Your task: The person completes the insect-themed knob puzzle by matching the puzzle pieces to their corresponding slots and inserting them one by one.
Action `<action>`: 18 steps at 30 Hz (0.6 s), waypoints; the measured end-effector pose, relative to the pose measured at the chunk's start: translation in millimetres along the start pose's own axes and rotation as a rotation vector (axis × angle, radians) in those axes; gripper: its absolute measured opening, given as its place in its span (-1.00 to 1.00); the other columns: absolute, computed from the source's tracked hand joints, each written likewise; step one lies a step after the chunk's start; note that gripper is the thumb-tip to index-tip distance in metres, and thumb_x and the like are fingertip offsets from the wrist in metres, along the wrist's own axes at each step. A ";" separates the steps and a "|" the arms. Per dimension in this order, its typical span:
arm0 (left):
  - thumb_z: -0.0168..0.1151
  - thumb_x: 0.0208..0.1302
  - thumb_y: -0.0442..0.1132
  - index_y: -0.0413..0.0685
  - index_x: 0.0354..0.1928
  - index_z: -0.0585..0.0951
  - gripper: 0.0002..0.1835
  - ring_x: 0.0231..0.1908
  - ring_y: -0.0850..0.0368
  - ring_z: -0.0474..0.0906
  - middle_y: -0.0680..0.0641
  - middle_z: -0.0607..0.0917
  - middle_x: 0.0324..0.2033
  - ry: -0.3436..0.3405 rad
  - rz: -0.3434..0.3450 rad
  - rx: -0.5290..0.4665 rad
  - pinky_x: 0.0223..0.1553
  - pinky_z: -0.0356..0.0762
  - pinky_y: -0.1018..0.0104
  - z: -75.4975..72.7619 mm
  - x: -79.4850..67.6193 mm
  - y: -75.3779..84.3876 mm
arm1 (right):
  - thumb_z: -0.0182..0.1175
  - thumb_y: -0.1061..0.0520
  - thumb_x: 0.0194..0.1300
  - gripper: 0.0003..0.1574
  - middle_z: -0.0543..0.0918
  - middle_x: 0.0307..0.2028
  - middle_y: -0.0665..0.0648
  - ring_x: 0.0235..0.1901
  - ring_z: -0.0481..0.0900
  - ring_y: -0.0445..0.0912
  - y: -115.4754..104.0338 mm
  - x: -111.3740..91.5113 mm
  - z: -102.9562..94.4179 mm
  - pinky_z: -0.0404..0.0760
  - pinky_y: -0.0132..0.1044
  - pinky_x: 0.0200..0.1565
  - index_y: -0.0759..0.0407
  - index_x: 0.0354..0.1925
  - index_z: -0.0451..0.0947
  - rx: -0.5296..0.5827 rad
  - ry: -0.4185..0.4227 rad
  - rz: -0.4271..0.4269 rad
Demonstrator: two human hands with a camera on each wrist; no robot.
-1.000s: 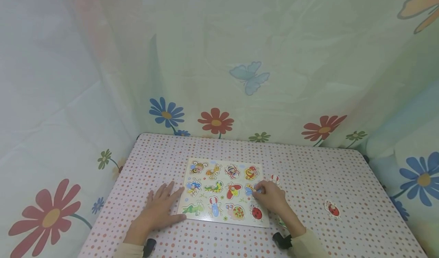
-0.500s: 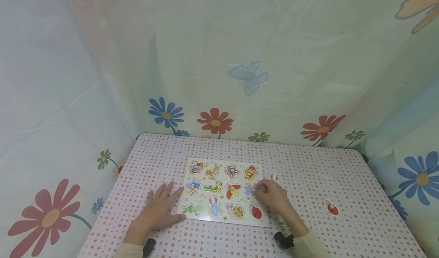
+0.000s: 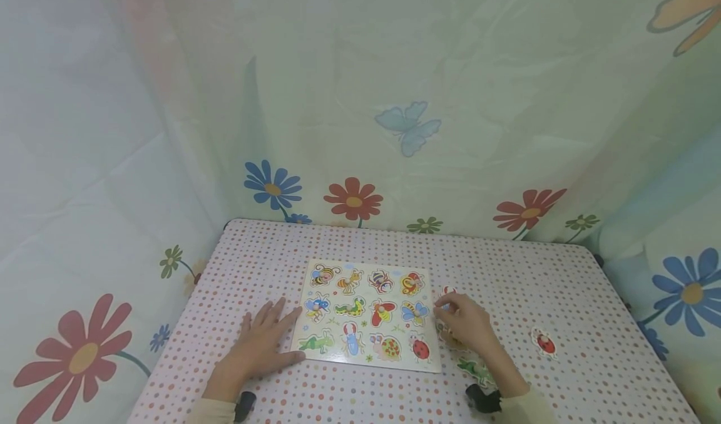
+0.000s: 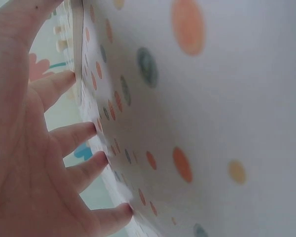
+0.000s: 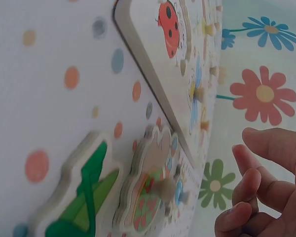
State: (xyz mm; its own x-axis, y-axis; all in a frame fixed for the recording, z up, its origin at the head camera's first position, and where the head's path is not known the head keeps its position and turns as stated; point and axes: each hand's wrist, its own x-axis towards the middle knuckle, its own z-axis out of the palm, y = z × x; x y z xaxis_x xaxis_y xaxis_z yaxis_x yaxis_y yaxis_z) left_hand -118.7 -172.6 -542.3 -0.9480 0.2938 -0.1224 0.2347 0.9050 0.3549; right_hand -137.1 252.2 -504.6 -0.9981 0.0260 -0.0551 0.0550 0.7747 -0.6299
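Puzzle board (image 3: 402,364) lies mid-table (image 3: 507,286). Nearest: green piece (image 3: 473,369), loose by its near right corner, presumably for reach. Left hand (image 3: 261,342): fingers spread, touching board's left edge, likely steadying. Ladybug piece (image 3: 545,342) lies toward table's right edge. Right hand (image 3: 466,322): fingers loosely curled, pinching nothing visible.

We are seeing the puzzle board (image 3: 403,365) lying on the table (image 3: 507,286), before the hanging cloth (image 3: 315,98). We are keeping the left hand (image 3: 263,344) at its left edge, the right hand (image 3: 466,321) by its right. Right of the board, a snail piece (image 5: 143,202) and grasshopper piece (image 3: 475,369) are lying nearer us; farther right, a ladybird piece (image 3: 544,342) is lying apart
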 end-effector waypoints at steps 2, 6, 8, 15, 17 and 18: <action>0.27 0.03 0.49 0.27 0.52 0.28 0.02 0.50 -0.26 -0.10 -0.13 0.06 0.55 0.001 -0.002 0.003 0.37 -0.28 -0.46 0.3 0.3 -0.2 | 0.28 0.09 0.36 -0.75 0.52 -0.36 0.08 -0.56 0.38 -0.10 4.8 -1.7 -3.4 0.37 -0.31 -0.60 0.21 -0.08 0.64 0.001 0.006 -0.006; 0.26 0.02 0.51 0.27 0.52 0.28 0.03 0.50 -0.26 -0.09 -0.13 0.06 0.55 0.004 -0.001 0.008 0.36 -0.28 -0.46 1.1 1.1 -0.3 | 0.28 0.10 0.36 -0.77 0.50 -0.37 0.08 -0.63 0.34 -0.14 14.6 -7.1 -10.8 0.33 -0.36 -0.66 0.20 -0.08 0.64 0.018 0.015 -0.026; 0.25 0.02 0.52 0.27 0.52 0.28 0.03 0.50 -0.26 -0.09 -0.13 0.06 0.55 0.005 0.000 0.011 0.36 -0.27 -0.46 1.4 1.2 -0.6 | 0.28 0.11 0.36 -0.77 0.48 -0.38 0.07 -0.63 0.32 -0.15 18.9 -10.6 -14.9 0.33 -0.37 -0.65 0.20 -0.08 0.64 0.014 0.021 -0.041; 0.25 0.02 0.51 0.27 0.52 0.28 0.03 0.50 -0.26 -0.09 -0.13 0.06 0.55 0.002 -0.003 0.009 0.36 -0.28 -0.47 1.7 1.2 -1.0 | 0.32 0.08 0.36 -0.77 0.43 -0.44 0.02 -0.58 0.32 -0.16 34.9 -24.5 -29.7 0.35 -0.35 -0.63 0.19 -0.10 0.65 0.016 0.060 -0.091; 0.26 0.02 0.51 0.27 0.52 0.28 0.03 0.50 -0.27 -0.09 -0.13 0.06 0.55 -0.001 -0.004 0.006 0.36 -0.28 -0.47 1.7 0.9 -0.7 | 0.33 0.07 0.36 -0.77 0.42 -0.44 0.02 -0.58 0.30 -0.17 42.5 -28.3 -33.3 0.35 -0.35 -0.64 0.18 -0.10 0.65 0.029 0.066 -0.108; 0.25 0.03 0.51 0.27 0.52 0.29 0.02 0.50 -0.27 -0.09 -0.13 0.06 0.55 -0.002 -0.003 0.008 0.36 -0.27 -0.47 1.6 0.8 -0.5 | 0.33 0.08 0.36 -0.77 0.41 -0.44 0.02 -0.58 0.29 -0.17 46.4 -29.9 -35.1 0.35 -0.35 -0.63 0.17 -0.09 0.66 0.039 0.062 -0.114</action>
State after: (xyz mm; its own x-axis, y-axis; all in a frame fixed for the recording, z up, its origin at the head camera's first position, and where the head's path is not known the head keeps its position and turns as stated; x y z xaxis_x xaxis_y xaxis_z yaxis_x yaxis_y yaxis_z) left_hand -119.2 -172.3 -544.1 -0.9485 0.2911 -0.1250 0.2330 0.9083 0.3474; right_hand -105.6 309.6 -505.0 -0.9976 -0.0212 0.0659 -0.0595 0.7496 -0.6592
